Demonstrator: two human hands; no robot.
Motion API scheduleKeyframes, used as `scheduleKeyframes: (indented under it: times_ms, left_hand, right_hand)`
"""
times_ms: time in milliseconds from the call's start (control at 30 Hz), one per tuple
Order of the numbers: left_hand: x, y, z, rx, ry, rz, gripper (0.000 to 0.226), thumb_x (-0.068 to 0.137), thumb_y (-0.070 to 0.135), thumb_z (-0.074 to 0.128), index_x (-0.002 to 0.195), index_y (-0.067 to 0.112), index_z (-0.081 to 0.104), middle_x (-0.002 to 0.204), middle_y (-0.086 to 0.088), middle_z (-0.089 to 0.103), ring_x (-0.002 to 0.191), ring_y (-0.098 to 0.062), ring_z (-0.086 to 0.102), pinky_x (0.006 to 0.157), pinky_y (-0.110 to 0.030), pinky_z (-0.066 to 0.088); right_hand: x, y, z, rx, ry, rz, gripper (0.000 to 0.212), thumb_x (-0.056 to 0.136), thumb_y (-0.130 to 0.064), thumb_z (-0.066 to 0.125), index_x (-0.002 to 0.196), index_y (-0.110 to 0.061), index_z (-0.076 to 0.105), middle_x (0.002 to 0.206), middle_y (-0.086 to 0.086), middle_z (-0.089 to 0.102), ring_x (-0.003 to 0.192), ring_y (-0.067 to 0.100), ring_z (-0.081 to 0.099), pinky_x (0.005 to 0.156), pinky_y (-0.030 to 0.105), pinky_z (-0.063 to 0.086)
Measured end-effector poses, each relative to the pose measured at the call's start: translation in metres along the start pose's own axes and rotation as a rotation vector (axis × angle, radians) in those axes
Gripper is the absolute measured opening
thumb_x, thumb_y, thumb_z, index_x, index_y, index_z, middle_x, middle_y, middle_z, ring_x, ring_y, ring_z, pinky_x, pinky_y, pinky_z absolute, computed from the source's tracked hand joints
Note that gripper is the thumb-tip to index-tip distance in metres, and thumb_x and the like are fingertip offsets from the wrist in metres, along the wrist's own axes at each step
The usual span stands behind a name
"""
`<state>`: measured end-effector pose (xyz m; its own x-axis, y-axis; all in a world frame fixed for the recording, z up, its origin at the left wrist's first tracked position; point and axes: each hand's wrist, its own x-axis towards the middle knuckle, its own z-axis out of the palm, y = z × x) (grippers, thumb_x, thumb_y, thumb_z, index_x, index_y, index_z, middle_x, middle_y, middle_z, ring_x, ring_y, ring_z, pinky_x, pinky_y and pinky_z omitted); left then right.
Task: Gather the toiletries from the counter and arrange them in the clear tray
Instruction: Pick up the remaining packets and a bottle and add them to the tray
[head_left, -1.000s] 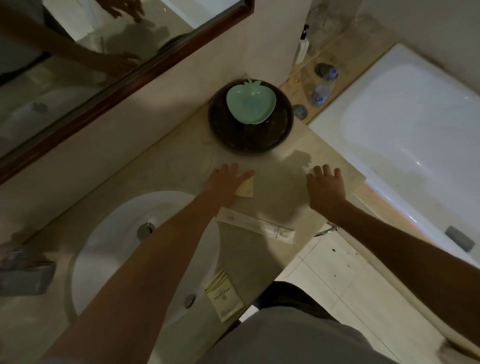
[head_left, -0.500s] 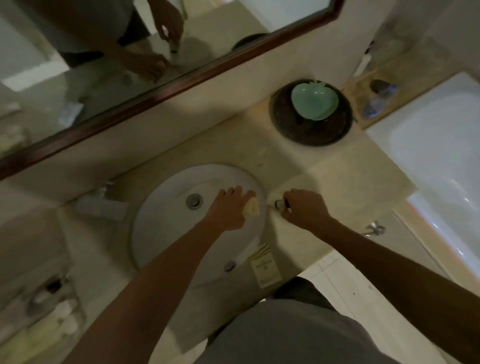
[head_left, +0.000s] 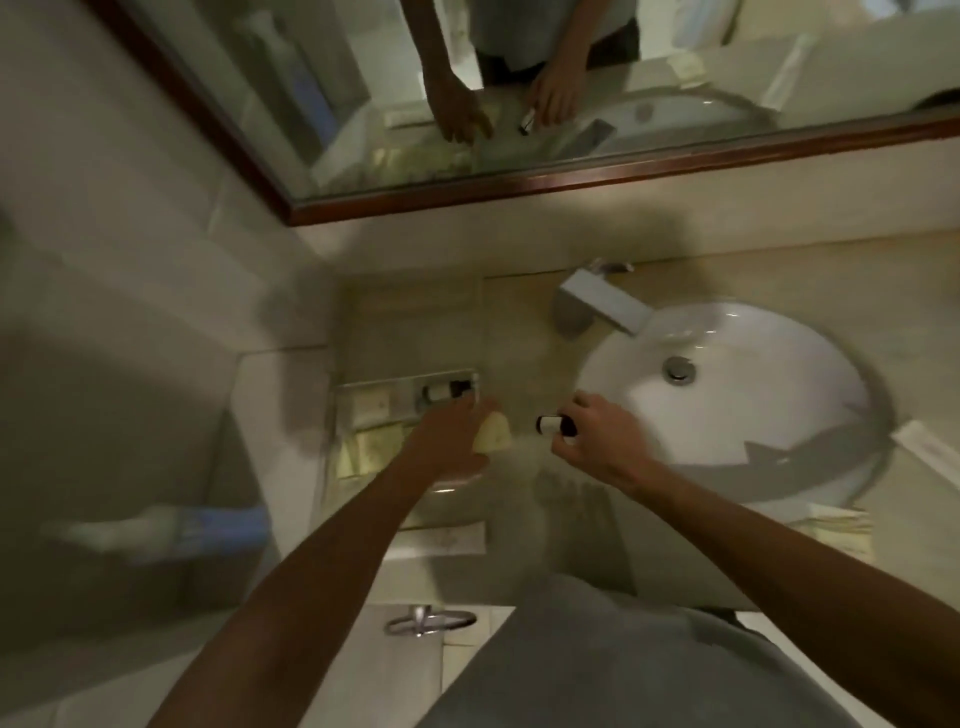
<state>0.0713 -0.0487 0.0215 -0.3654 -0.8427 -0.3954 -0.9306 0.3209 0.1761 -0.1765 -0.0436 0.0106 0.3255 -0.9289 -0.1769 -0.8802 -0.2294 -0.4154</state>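
A clear tray (head_left: 347, 415) sits on the beige counter left of the sink and holds a small dark bottle (head_left: 441, 391) and several pale packets (head_left: 371, 407). My left hand (head_left: 451, 436) hovers at the tray's right edge, holding a small yellow packet (head_left: 493, 434). Just to its right, my right hand (head_left: 592, 428) grips a small dark bottle with a white cap (head_left: 550, 423) above the counter. The picture is blurred by motion.
A white round sink (head_left: 727, 405) with a chrome tap (head_left: 602, 301) lies to the right. A long white packet (head_left: 930, 457) and a flat packet (head_left: 841, 535) lie by the sink. Another white packet (head_left: 447, 540) lies at the counter's front. A mirror (head_left: 519, 78) hangs behind.
The view swung left from the dark bowl end to the tray end. Both hands travelled left across the sink; my right hand picked up the small bottle on the way.
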Motion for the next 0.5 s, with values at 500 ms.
scheduleKeyframes:
  times_ms: [500]
  left_hand:
    - [-0.031, -0.085, 0.037, -0.043, 0.109, 0.108, 0.086, 0.068, 0.063, 0.067, 0.139, 0.028, 0.034, 0.130, -0.002, 0.050, 0.111, -0.022, 0.053, 0.091, -0.042, 0.044]
  right_hand:
    - [0.082, -0.117, 0.047, -0.162, 0.040, -0.109, 0.027, 0.085, -0.029, 0.066, 0.111, -0.023, 0.066, 0.110, -0.001, 0.061, 0.102, 0.022, 0.049, 0.080, 0.035, 0.042]
